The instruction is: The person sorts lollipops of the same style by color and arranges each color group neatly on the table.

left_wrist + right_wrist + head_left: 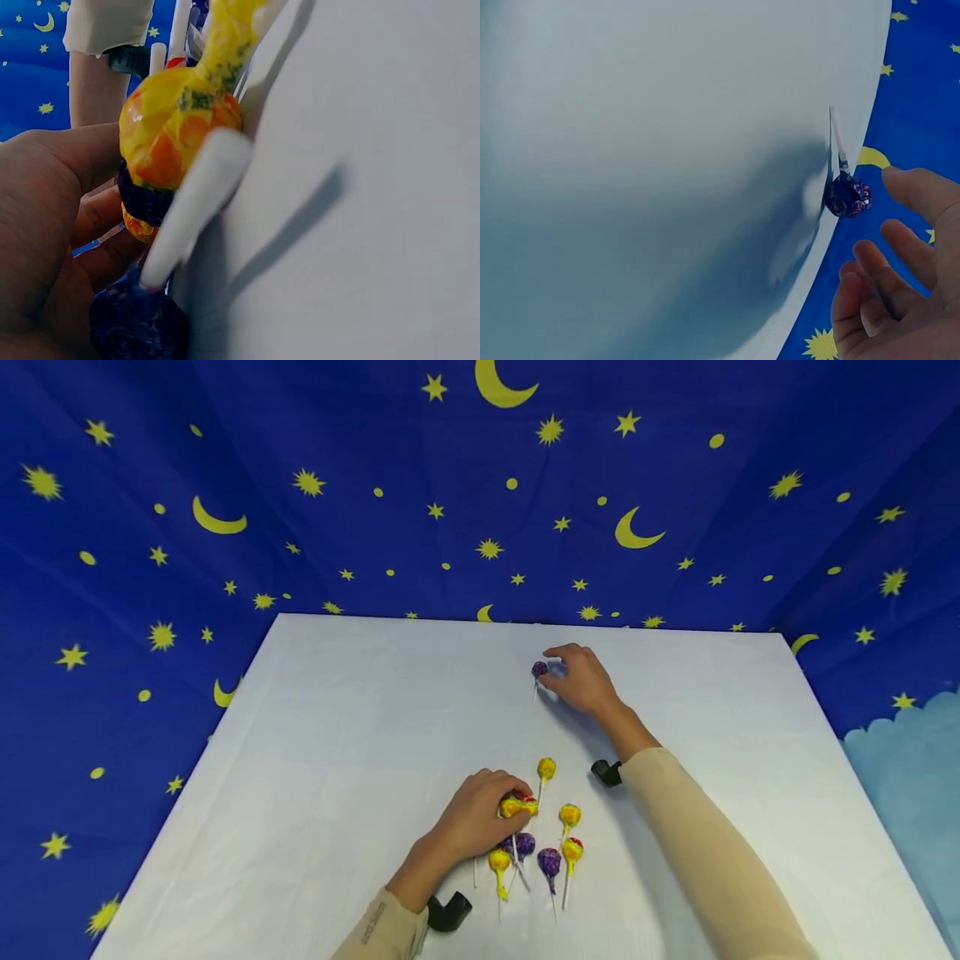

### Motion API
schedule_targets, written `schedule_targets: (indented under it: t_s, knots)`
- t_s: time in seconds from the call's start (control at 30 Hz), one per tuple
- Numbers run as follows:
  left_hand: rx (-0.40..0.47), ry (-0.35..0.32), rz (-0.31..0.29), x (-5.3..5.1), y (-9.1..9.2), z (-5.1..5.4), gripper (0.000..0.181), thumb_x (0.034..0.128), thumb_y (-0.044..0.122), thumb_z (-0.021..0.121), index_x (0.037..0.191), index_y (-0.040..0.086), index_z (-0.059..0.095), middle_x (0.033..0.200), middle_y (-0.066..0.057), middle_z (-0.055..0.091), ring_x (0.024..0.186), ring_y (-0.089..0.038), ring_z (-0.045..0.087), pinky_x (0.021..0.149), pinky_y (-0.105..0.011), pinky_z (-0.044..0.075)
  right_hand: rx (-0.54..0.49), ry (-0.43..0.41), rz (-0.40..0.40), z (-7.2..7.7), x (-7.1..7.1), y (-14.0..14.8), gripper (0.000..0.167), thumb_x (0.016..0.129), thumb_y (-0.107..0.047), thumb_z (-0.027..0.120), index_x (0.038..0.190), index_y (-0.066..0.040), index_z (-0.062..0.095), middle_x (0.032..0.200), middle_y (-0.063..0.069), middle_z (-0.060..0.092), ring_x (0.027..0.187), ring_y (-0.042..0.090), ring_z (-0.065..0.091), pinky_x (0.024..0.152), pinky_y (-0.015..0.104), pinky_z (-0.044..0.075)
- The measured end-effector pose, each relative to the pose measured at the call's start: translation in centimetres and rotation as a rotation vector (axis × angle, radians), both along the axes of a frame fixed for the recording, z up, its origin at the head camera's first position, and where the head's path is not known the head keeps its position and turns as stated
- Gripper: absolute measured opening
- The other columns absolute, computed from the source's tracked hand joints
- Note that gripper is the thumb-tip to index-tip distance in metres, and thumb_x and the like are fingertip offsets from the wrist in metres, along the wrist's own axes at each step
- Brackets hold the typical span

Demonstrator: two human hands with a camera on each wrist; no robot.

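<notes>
We can read no word, number or brand for certain. On the cuff of the left sleeve (392, 933) we see a short line of dark lettering (372, 922), too small for us to make out. The wrapper of the yellow lollipop (169, 127) bears dark green print in the left wrist view, and the purple lollipop (849, 196) shows pinkish marks; we can decipher neither.
</notes>
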State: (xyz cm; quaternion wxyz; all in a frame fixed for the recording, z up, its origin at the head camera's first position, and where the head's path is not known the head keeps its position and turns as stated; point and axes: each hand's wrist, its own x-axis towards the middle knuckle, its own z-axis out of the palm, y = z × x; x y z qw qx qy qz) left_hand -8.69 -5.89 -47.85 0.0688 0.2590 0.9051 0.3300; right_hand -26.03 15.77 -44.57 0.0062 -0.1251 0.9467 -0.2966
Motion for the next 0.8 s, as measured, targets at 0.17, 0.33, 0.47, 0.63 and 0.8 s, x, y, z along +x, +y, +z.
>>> schedule_targets:
  t_s: [0.17,0.33,0.47,0.63,0.8]
  knots:
    - [-0.004,0.01,-0.007,-0.1,0.0,-0.1,0.026,0.0896,0.038,0.066,0.111,0.023,0.067,0.102,0.014,0.061,0.09,-0.008,0.052,0.084,-0.034,0.042,-0.035,0.033,0.01,-0.3,0.7,0.3,0.044,0.087,-0.029,0.071,0.125,-0.009,0.063,0.128,0.013,0.055,0.114,0.03,0.049,0.094,0.048,0.04]
    - [0.0,-0.002,0.001,-0.1,0.1,0.1,0.027,0.0896,0.038,0.066,0.112,0.023,0.066,0.101,0.014,0.06,0.089,-0.007,0.051,0.083,-0.033,0.042,-0.079,0.041,0.013,0.2,1.5,0.2,0.041,0.086,-0.027,0.072,0.122,-0.008,0.065,0.12,0.01,0.058,0.105,0.027,0.053,0.087,0.045,0.043]
    - [-0.012,0.004,0.002,-0.1,0.3,0.1,0.028,0.0893,0.038,0.067,0.113,0.023,0.066,0.101,0.014,0.06,0.09,-0.008,0.051,0.084,-0.034,0.042,-0.1,0.036,0.021,0.6,2.2,0.2,0.039,0.087,-0.027,0.071,0.12,-0.007,0.066,0.11,0.008,0.062,0.098,0.024,0.056,0.081,0.042,0.045]
    - [-0.028,0.004,0.006,-0.1,0.4,0.3,0.027,0.089,0.038,0.067,0.111,0.023,0.067,0.104,0.012,0.061,0.093,-0.01,0.052,0.086,-0.036,0.042,-0.103,0.019,0.07,0.7,3.1,0.3,0.034,0.088,-0.025,0.07,0.116,-0.005,0.068,0.101,0.007,0.065,0.088,0.022,0.057,0.075,0.039,0.046]
    - [-0.041,0.002,0.01,-0.1,0.3,0.3,0.026,0.089,0.038,0.067,0.111,0.024,0.067,0.104,0.011,0.062,0.094,-0.011,0.053,0.087,-0.036,0.041,-0.098,-0.003,0.088,0.4,3.8,0.4,0.032,0.088,-0.025,0.07,0.115,-0.007,0.069,0.1,0.005,0.065,0.087,0.02,0.056,0.075,0.038,0.046]
